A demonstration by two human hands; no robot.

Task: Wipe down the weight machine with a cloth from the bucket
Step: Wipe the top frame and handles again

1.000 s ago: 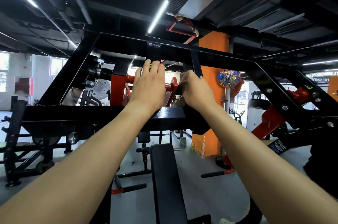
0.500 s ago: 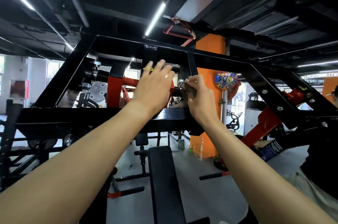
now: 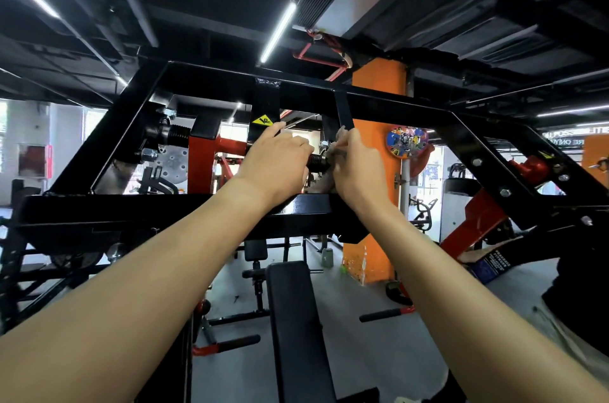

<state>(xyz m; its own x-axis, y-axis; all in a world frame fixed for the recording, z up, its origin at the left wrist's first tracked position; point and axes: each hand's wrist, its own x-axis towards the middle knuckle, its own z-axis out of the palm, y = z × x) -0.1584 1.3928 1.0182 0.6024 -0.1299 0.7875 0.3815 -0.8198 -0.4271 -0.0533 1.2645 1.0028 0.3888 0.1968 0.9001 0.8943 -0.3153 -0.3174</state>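
Mid-frame, the right hand (image 3: 357, 168) pinches the cloth (image 3: 322, 184) on the sideways spring shaft (image 3: 315, 159); the left hand (image 3: 275, 162)'s grip is hidden.

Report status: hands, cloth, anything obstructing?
Left hand over red shaft, grip hidden. Right hand grips cloth at coil spring. Black frame upright crowds the spot.

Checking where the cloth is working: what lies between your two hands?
In the head view, a black coiled spring of the weight machine spans the gap from left hand to right hand, which grips the cloth at its end.
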